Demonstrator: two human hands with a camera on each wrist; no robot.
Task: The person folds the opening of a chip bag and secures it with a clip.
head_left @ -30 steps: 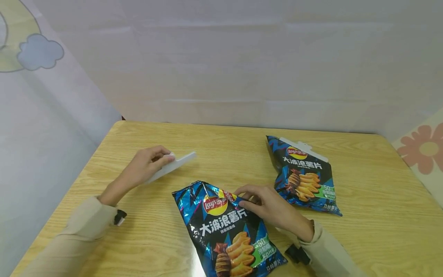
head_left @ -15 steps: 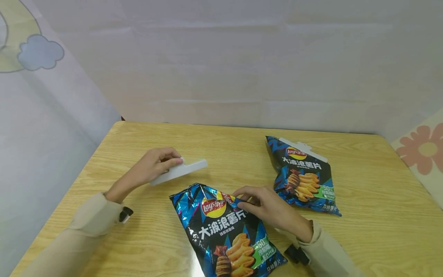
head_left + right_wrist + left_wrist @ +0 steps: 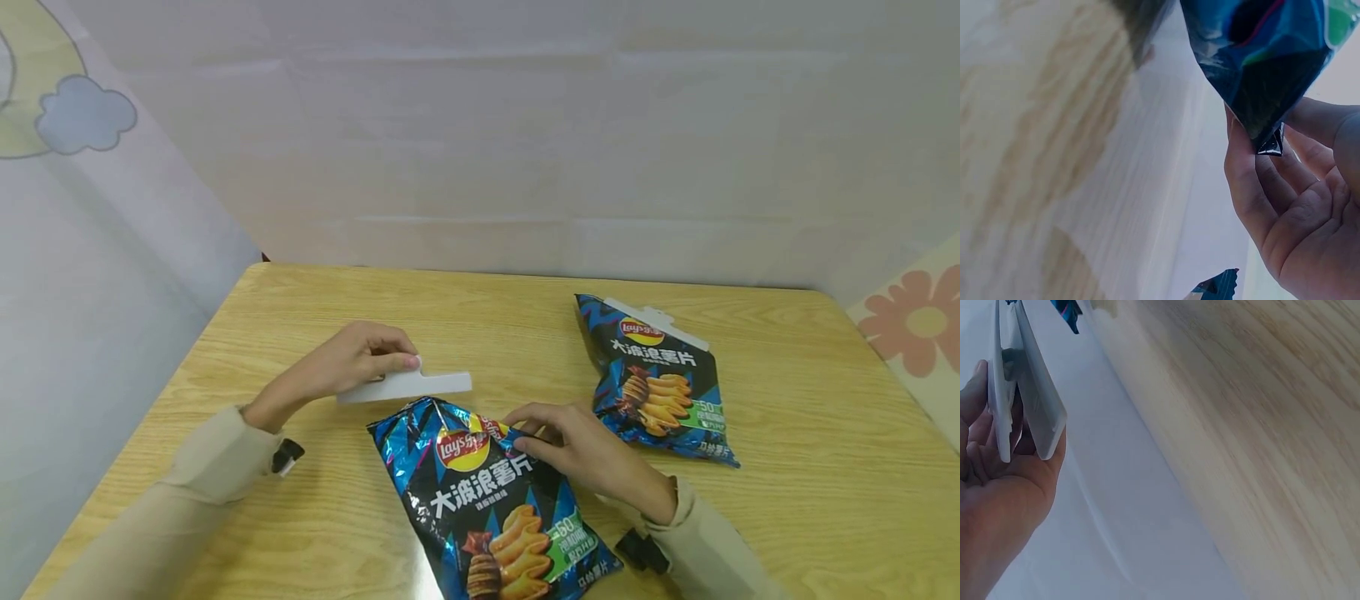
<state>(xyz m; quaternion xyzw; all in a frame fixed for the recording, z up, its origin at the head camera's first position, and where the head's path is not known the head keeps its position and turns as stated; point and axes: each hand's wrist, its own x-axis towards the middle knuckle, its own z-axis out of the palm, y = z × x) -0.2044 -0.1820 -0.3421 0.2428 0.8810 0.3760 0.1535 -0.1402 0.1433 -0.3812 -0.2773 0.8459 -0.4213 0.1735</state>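
Observation:
My left hand (image 3: 367, 358) pinches a long white bag clip (image 3: 431, 384) by its middle tab, just beyond the top edge of the near chip bag. In the left wrist view the two plates of the clip (image 3: 1041, 403) spread apart with a gap between them. A blue and black Lay's chip bag (image 3: 495, 500) lies at the front of the table, its top left corner close to the clip. My right hand (image 3: 581, 442) pinches this bag by its upper right edge. The right wrist view has the bag's corner (image 3: 1266, 112) between thumb and fingers.
Farther back on the right lies a second Lay's chip bag (image 3: 652, 383), with a white clip (image 3: 660, 319) across its top. Both stand on a wood-grain table (image 3: 810, 467). A pale cloth wall (image 3: 480, 150) rises behind the table's far edge.
My left hand has brought the white clip rightward and slightly nearer, up to the near bag's top edge. The near bag shifted slightly left early on; my right hand keeps hold of it.

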